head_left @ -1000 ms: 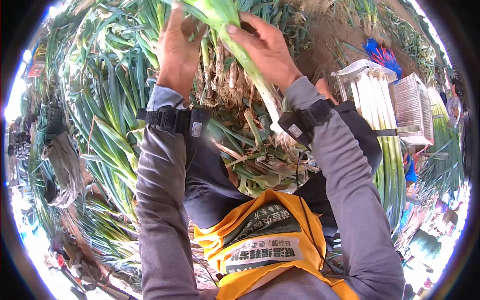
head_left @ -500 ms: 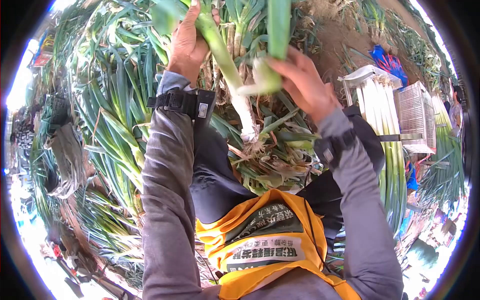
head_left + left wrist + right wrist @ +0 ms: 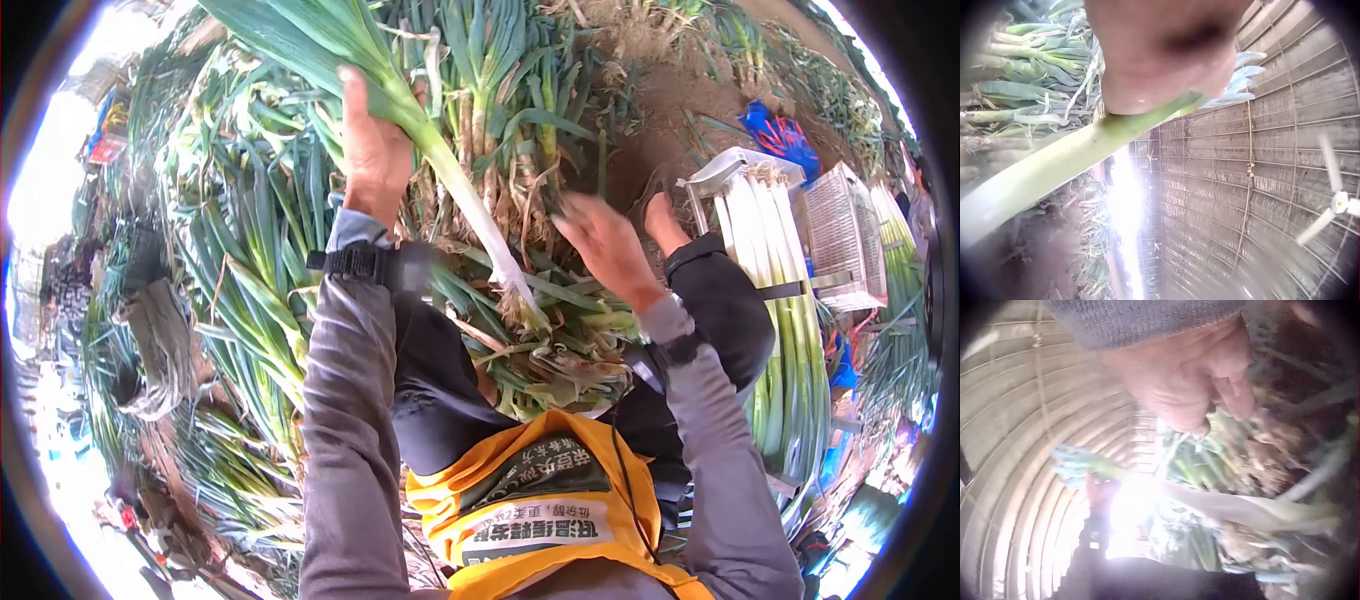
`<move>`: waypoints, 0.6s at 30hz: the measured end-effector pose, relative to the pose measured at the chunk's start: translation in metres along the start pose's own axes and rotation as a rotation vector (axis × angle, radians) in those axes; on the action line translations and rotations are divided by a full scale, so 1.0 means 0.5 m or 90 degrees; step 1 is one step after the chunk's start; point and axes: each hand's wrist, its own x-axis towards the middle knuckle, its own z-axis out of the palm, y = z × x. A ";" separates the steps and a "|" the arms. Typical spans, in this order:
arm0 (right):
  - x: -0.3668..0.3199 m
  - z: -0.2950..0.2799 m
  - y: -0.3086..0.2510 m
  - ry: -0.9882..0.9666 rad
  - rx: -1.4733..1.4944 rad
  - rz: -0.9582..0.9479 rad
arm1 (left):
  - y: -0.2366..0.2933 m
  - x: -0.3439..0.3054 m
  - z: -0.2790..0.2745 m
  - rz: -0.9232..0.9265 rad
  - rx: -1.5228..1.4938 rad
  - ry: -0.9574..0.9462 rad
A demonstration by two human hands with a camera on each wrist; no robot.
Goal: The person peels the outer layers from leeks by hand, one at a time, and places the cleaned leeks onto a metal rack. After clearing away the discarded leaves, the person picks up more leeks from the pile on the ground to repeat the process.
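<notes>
My left hand [image 3: 378, 158] grips a large green onion [image 3: 462, 190] around the upper stalk, its thumb pointing up along the leaves. The leaves fan out to the upper left, and the white end slants down to a tuft of roots [image 3: 522, 305]. In the left wrist view the pale green stalk [image 3: 1041, 169] comes out from under the hand. My right hand [image 3: 608, 248], a little blurred, hovers to the right of the stalk with nothing in it. In the right wrist view its fingers [image 3: 1235, 394] bend loosely, apart from the onion [image 3: 1229, 507].
Unpeeled green onions [image 3: 490, 120] stand beyond my hands. Stripped leaves [image 3: 560, 375] lie heaped between my knees. More onions [image 3: 250, 260] are piled at left. At right, clean white stalks [image 3: 765, 220] lie in a rack beside a white crate [image 3: 848, 235].
My right hand has pulled a leaf layer off the onion, let it go and moved down to the right. The left hand still holds the onion, now with its white stalk bare.
</notes>
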 end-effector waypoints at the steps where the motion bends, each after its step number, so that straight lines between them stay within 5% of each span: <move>1: 0.051 0.003 -0.049 0.058 0.033 -0.109 | -0.011 0.003 0.001 -0.015 -0.015 -0.022; 4: 0.184 0.022 -0.143 0.103 0.002 -0.267 | -0.020 -0.018 0.045 -0.053 -0.098 -0.098; 6: 0.222 0.050 -0.178 0.097 -0.054 -0.224 | -0.034 -0.009 0.047 -0.053 -0.110 -0.143; 8: 0.250 0.083 -0.169 0.133 0.007 -0.318 | -0.049 -0.005 0.036 -0.065 -0.001 -0.134; 12: 0.272 0.085 -0.158 0.104 0.002 -0.245 | -0.043 -0.020 0.056 0.005 0.035 -0.080; 15: 0.283 0.065 -0.153 0.033 0.272 -0.179 | -0.045 -0.018 0.044 0.022 0.029 -0.013; 18: 0.272 0.036 -0.178 -0.032 0.238 -0.077 | -0.037 -0.049 0.096 -0.006 0.043 0.037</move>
